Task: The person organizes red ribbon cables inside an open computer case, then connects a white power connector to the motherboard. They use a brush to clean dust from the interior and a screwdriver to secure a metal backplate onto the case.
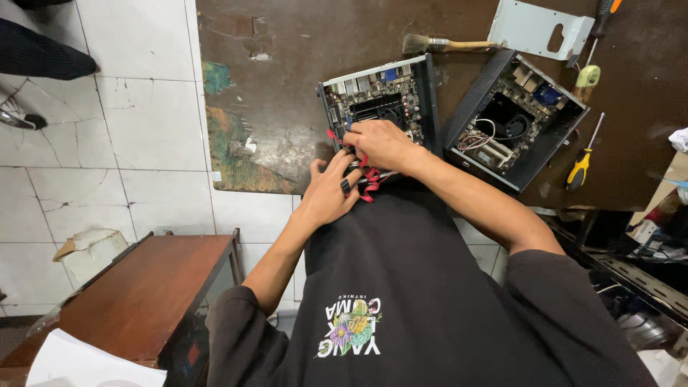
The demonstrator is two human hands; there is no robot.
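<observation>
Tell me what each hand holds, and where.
Both the left hand and right hand grip the red cables at the circuit board's near edge.

- White tiled floor [143, 143], cracked, fills the left of the frame.
- Worn dark-brown worktable [287, 43] with flaking paint spans the top.
- Reddish wooden cabinet [143, 294] stands lower left.

**Even light, sharp centre, warped edges**

You get flat, diffuse overhead light, moderately bright. The white cracked floor tiles [143, 143] read brightest, with no blown glare. The worn dark brown workbench top [301, 64] shows a dull sheen only on its scuffed patch. Your black printed T-shirt [430, 301] swallows detail. Shadows are soft and short. Wide-angle lens bends lines toward the corners. Centre is crisp, with slight softness at far right.
</observation>
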